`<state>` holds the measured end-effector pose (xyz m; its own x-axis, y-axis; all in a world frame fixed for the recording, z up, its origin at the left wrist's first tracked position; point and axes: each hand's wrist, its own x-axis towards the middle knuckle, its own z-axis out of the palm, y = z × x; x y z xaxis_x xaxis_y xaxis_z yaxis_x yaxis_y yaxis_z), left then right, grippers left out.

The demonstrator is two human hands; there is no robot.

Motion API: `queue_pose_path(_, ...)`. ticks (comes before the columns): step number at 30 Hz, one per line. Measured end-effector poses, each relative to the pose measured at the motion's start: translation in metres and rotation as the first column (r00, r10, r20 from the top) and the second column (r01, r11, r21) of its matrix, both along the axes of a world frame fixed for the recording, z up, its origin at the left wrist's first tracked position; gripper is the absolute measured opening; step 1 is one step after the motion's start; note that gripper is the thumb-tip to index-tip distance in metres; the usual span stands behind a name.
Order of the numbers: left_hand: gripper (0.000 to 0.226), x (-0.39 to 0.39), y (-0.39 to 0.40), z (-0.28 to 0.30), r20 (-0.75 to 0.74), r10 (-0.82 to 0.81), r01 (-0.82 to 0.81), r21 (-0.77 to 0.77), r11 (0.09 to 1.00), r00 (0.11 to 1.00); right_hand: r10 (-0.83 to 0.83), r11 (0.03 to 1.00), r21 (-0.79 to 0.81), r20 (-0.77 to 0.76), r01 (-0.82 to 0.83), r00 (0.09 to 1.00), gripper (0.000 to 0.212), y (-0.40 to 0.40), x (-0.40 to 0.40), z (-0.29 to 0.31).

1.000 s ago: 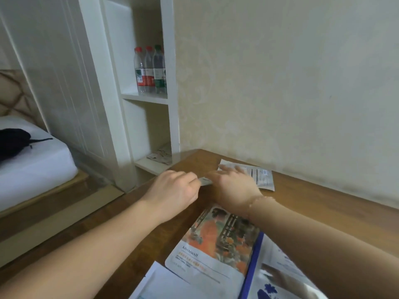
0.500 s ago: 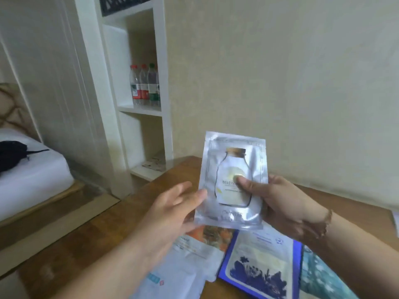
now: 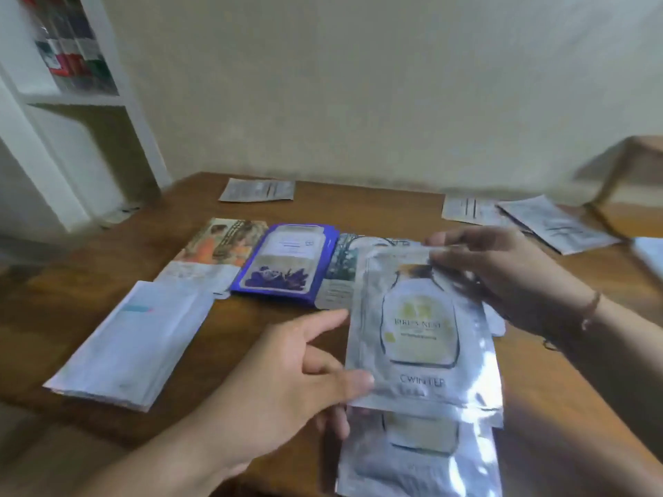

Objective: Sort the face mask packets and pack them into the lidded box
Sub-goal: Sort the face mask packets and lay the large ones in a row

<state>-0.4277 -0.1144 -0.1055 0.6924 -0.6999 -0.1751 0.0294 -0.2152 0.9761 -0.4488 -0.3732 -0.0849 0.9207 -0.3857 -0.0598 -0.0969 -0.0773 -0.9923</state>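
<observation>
Wooden worktop (image 3: 89,338) against a pale wall fills my view, strewn with mask packets. My right hand (image 3: 509,278) pinches the top edge of a silver bottle-print packet (image 3: 423,335); my left hand (image 3: 297,382) takes its lower left corner, thumb on the face. That packet sits above a matching silver packet (image 3: 419,457) lying flat (print looks the same, though blurred). Further back lie a white packet (image 3: 136,342), an orange-picture packet (image 3: 219,249) and a blue packet (image 3: 287,267), side by side. I cannot make out any lidded box.
</observation>
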Motion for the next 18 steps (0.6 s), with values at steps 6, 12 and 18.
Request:
queue_pose_path(6,0.066,-0.041,-0.001,-0.013,0.212,-0.031,-0.030,0.277,0.960,0.977,-0.044,0.945,-0.327,-0.040,0.028,0.998,0.015,0.004,-0.043,-0.022)
queue_pose_path(12,0.061,-0.045,0.005,-0.020,0.312,-0.052,-0.054,0.321,0.945,0.949,-0.047,0.787,-0.616,-0.012,0.030,0.999,0.019,0.009,-0.038,-0.035)
queue_pose_path(18,0.054,-0.046,0.017,-0.023,0.677,-0.083,-0.193,0.323,0.926,0.731,-0.009,0.488,-0.870,0.085,0.078,0.996,0.043,0.002,-0.043,-0.041)
